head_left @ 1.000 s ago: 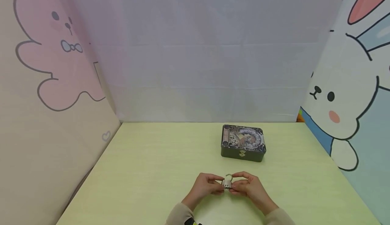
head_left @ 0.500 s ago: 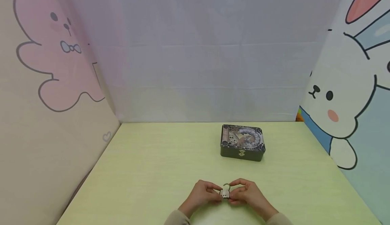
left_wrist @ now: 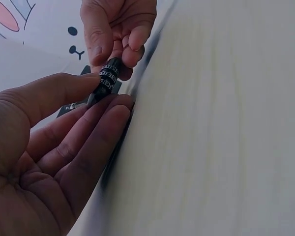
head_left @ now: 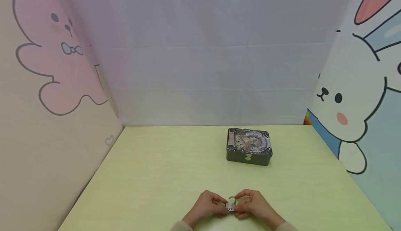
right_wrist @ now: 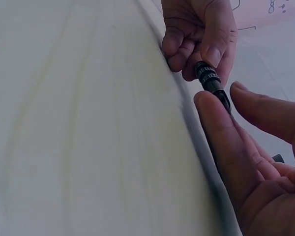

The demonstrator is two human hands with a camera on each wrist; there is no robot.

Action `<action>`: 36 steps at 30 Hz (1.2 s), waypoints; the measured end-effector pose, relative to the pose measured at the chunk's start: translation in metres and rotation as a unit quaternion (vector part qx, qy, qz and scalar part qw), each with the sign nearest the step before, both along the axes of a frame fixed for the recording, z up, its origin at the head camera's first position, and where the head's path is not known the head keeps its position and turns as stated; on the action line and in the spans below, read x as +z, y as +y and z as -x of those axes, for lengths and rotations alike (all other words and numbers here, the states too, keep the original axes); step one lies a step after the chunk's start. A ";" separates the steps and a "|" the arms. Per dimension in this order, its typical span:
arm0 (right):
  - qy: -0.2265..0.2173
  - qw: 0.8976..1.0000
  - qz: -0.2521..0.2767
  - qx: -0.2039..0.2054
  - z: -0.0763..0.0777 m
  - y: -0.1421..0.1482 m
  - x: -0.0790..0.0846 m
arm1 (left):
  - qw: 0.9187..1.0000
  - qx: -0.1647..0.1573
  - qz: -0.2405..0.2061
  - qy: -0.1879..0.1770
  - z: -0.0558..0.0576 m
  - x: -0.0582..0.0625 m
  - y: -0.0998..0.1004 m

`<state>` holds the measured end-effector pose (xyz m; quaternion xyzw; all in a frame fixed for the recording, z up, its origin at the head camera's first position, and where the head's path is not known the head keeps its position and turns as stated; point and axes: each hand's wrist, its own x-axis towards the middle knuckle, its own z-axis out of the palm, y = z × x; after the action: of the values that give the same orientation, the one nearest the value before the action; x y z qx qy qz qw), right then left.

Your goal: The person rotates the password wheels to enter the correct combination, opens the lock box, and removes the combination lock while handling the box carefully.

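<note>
A small combination padlock (head_left: 230, 207) is held between both hands near the front of the table, its shackle (head_left: 232, 198) swung up and unlatched. From the left, my left hand (head_left: 206, 205) pinches the lock body between thumb and fingers. My right hand (head_left: 256, 206) holds it from the other side, fingers at the shackle and body. Dark number dials with pale digits show on the padlock (left_wrist: 108, 76) in the left wrist view. The right wrist view shows the same dial stack of the padlock (right_wrist: 208, 73), partly covered by fingertips.
A dark tin box (head_left: 249, 147) with an illustrated lid and a gold clasp stands closed beyond the hands, toward the back right of the pale yellow-green table (head_left: 163, 161). Cloth walls with cartoon animals (head_left: 351, 95) enclose the table's sides, and a plain cloth hangs behind.
Both hands have drawn the padlock toward the table's near edge, lower in the head view. Their hold on it looks the same, and the tin box has stayed put.
</note>
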<state>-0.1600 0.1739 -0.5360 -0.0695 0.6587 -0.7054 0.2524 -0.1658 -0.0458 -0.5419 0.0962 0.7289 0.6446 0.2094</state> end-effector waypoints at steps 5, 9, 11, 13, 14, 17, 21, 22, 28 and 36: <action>0.002 1.000 -0.020 0.000 -0.002 -0.003 0.000 | 1.000 0.001 0.012 0.014 -0.003 0.000 -0.001; 0.013 0.999 -0.034 0.001 -0.003 -0.004 -0.001 | 0.999 0.000 0.026 0.029 -0.005 0.002 -0.002; 0.018 0.999 -0.042 0.004 -0.004 -0.005 -0.001 | 0.999 0.000 0.032 0.031 -0.006 0.002 -0.002; 0.019 0.998 -0.051 0.006 -0.004 -0.005 -0.001 | 0.999 0.000 0.035 0.029 -0.007 0.003 -0.002; 0.020 0.998 -0.057 0.006 -0.004 -0.006 -0.001 | 0.999 0.001 0.036 0.027 -0.007 0.003 -0.002; 0.027 0.997 -0.076 0.009 -0.005 -0.007 -0.001 | 0.999 0.000 0.040 0.021 -0.008 0.003 -0.002; 0.043 0.995 -0.095 0.012 -0.005 -0.008 -0.001 | 0.999 -0.001 0.045 0.021 -0.010 0.004 -0.003; 0.046 0.994 -0.097 0.012 -0.005 -0.009 -0.001 | 0.999 -0.001 0.047 0.022 -0.010 0.004 -0.003; 0.058 0.992 -0.111 0.012 -0.006 -0.011 -0.001 | 0.997 0.005 0.057 0.043 -0.014 0.007 -0.002; 0.063 0.990 -0.123 0.021 -0.005 -0.012 0.001 | 0.996 0.002 0.066 0.061 -0.016 0.008 0.000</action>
<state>-0.1552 0.1617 -0.5352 -0.0956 0.7532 -0.6081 0.2319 -0.1501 -0.0461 -0.5340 0.1195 0.7815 0.5885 0.1692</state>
